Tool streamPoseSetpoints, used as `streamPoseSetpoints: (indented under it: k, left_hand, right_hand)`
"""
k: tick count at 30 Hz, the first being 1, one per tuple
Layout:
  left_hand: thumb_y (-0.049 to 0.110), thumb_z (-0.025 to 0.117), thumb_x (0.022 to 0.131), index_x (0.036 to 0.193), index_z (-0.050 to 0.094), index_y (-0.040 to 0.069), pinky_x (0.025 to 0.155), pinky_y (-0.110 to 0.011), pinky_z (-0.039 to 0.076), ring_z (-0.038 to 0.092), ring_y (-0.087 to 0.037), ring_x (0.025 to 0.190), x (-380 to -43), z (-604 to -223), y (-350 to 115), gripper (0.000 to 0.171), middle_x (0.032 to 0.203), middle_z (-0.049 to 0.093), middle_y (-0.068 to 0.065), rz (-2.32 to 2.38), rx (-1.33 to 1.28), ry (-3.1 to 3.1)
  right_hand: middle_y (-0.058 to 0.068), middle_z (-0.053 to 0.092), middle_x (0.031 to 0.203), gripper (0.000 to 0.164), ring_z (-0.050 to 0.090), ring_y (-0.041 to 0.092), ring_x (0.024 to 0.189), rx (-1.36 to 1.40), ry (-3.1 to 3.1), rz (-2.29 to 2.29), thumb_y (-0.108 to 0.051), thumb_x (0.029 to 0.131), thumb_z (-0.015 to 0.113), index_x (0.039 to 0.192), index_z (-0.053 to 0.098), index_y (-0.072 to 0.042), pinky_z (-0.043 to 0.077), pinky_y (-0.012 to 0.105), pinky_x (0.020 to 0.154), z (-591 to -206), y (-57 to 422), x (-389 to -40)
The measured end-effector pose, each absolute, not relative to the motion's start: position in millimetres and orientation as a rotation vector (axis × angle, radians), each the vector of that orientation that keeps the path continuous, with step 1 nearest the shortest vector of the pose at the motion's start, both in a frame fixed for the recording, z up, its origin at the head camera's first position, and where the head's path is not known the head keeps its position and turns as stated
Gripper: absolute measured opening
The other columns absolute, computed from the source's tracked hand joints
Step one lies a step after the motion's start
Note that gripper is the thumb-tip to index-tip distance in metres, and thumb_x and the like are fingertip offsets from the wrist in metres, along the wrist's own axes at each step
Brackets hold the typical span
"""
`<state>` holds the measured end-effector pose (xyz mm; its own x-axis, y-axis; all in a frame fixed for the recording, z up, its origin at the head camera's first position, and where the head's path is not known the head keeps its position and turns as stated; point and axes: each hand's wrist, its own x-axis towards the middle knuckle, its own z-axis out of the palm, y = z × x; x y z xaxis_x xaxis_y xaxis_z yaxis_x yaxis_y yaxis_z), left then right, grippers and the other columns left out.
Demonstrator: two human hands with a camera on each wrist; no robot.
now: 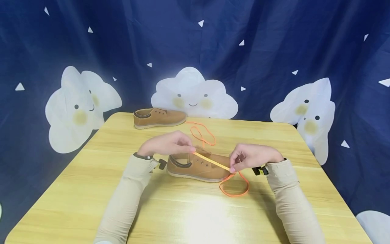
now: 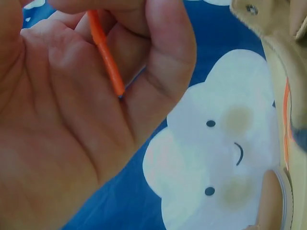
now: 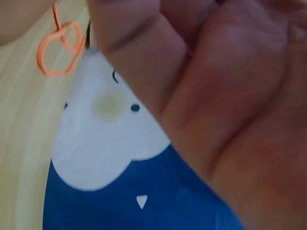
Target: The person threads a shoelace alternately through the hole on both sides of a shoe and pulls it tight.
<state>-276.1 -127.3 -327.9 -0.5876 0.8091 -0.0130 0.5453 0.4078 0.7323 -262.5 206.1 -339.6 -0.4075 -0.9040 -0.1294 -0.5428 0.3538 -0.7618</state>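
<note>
A brown lace-up shoe (image 1: 184,172) lies sideways at the table's middle, toe to the right, with small eyelets along its flap. Above it an orange shoelace (image 1: 211,160) is drawn straight between both hands. My left hand (image 1: 170,144) pinches it near the shoe's opening; in the left wrist view the lace's tip (image 2: 110,62) pokes out across the palm. With thumb and fingers, my right hand (image 1: 251,156) pinches the lace over the toe. Below that hand a loop of lace (image 1: 234,196) hangs down by the toe. The right wrist view hides the right fingertips.
A second brown shoe (image 1: 170,118) stands at the table's back left edge. More orange lace (image 1: 195,122) curls over the table behind the near shoe. Behind the wooden table (image 1: 91,189) hangs a blue curtain (image 1: 259,20) with white clouds.
</note>
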Motion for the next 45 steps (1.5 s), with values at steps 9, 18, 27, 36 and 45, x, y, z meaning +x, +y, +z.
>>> streamPoseSetpoints:
  k: [9, 18, 27, 36, 45]
  left_hand:
    - [0.03, 0.06, 0.105, 0.104, 0.076, 0.008, 0.064, -0.021, 0.042, 0.046, -0.003, 0.062, -266, -332, -104, 0.027, 0.077, 0.064, -0.007, 0.817, 1.313, 2.285]
    - [0.029, 0.062, 0.104, 0.101, 0.076, 0.006, 0.062, -0.021, 0.043, 0.044, -0.004, 0.06, -270, -338, -107, 0.027, 0.079, 0.067, -0.011, 0.802, 1.239, 2.3]
    - [0.024, 0.062, 0.104, 0.102, 0.074, 0.004, 0.069, -0.018, 0.043, 0.047, 0.0, 0.068, -269, -345, -93, 0.023, 0.078, 0.059, 0.008, 0.752, 1.349, 2.25]
    - [0.021, 0.054, 0.107, 0.111, 0.074, 0.002, 0.078, -0.028, 0.052, 0.057, -0.009, 0.073, -277, -345, -98, 0.027, 0.086, 0.069, -0.007, 0.853, 1.283, 2.541]
    - [0.02, 0.05, 0.109, 0.12, 0.072, 0.002, 0.087, -0.031, 0.055, 0.062, -0.01, 0.083, -276, -357, -90, 0.031, 0.097, 0.072, -0.005, 0.694, 1.284, 2.507]
  right_hand:
    - [0.002, 0.069, 0.083, 0.014, 0.056, 0.005, 0.073, -1.342, 2.19, -1.072, -0.022, 0.101, 0.068, 0.102, 0.078, -0.014, 0.05, 0.023, 0.066, -351, 154, -259]
    - [-0.004, 0.054, 0.063, 0.018, 0.041, 0.001, 0.053, -1.237, 2.06, -1.016, -0.017, 0.099, 0.069, 0.086, 0.077, -0.008, 0.036, 0.018, 0.05, -358, 167, -252]
    - [-0.009, 0.044, 0.058, 0.02, 0.033, 0.004, 0.047, -1.041, 2.122, -1.164, -0.02, 0.1, 0.069, 0.095, 0.079, -0.004, 0.033, 0.018, 0.05, -373, 153, -249]
    - [-0.009, 0.037, 0.052, 0.036, 0.029, 0.004, 0.044, -0.58, 1.895, -1.546, -0.015, 0.1, 0.064, 0.065, 0.056, -0.011, 0.022, 0.022, 0.044, -405, 160, -228]
    - [-0.01, 0.037, 0.054, 0.029, 0.026, 0.002, 0.045, -0.347, 1.757, -1.692, -0.02, 0.1, 0.064, 0.073, 0.063, -0.01, 0.021, 0.016, 0.044, -419, 153, -221]
